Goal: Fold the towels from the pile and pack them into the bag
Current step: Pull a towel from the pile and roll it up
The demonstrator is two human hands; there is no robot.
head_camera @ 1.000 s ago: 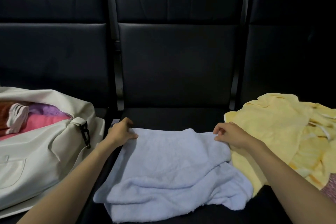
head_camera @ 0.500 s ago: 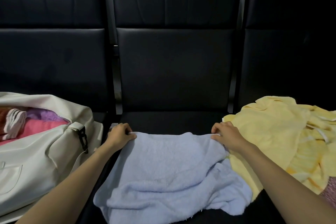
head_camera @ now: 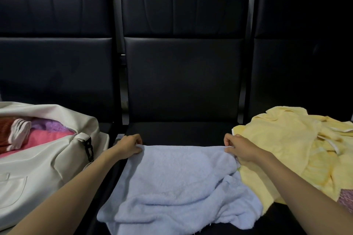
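Note:
A light blue towel (head_camera: pixel 177 183) lies rumpled across the middle black seat. My left hand (head_camera: pixel 128 146) pinches its far left corner and my right hand (head_camera: pixel 241 148) pinches its far right corner, so the far edge runs taut between them. A pile of yellow towels (head_camera: pixel 294 150) covers the right seat, with a bit of pink-purple cloth (head_camera: pixel 346 197) at its near edge. An open cream bag (head_camera: pixel 47 164) sits on the left seat, holding pink, purple and rust-coloured folded towels (head_camera: pixel 45 137).
Three black padded chairs stand side by side with tall backrests (head_camera: pixel 183 63). A bare strip of the middle seat (head_camera: pixel 181 132) shows beyond the blue towel. A black buckle (head_camera: pixel 88 147) hangs at the bag's near end.
Both hands have drawn the blue towel's far edge out straight and wider apart. The view has tilted upward, showing more of the backrests.

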